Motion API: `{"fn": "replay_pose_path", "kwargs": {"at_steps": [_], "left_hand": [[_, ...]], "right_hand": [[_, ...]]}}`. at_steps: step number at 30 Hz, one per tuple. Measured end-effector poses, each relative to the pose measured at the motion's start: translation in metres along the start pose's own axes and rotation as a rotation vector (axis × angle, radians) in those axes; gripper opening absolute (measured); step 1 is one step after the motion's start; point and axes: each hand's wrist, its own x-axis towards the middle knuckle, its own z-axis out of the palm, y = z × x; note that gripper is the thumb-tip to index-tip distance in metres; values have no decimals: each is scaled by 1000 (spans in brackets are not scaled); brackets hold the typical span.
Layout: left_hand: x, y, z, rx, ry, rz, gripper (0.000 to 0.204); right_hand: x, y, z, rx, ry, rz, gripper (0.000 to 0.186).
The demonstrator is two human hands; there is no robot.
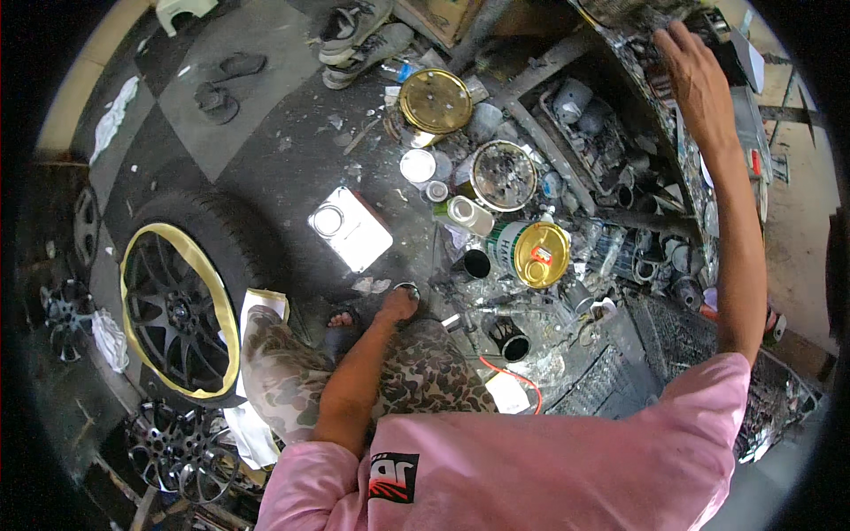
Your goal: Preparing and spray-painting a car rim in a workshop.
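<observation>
My left hand is low over my knees, its fingers closed around a small round thing with a pale rim, mostly covered by the hand. My right arm is stretched far to the upper right. There my right hand hangs over a cluttered workbench top, fingers extended and slightly bent, with nothing visible in them. Beyond my left knee stands a tyre on a dark spoked wheel rim, with yellow masking tape around the rim's edge.
A white rectangular can stands ahead of me. To its right are a green tin with a gold lid, a messy round tin, a bottle and black cups. Loose wheel rims lie at lower left; shoes at the top.
</observation>
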Motion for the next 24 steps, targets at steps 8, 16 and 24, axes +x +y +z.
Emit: {"fn": "replay_pose_path", "kwargs": {"at_steps": [8,16,24], "left_hand": [[18,-16,20,-45,125,131,38],[37,8,47,-490,-197,-9,63],[20,79,92,-826,11,-61,71]], "right_hand": [[-92,-94,-155,287,233,568,13],[-263,-234,-189,674,-272,1037,7],[-448,-431,-112,858,-380,1340,15]]}}
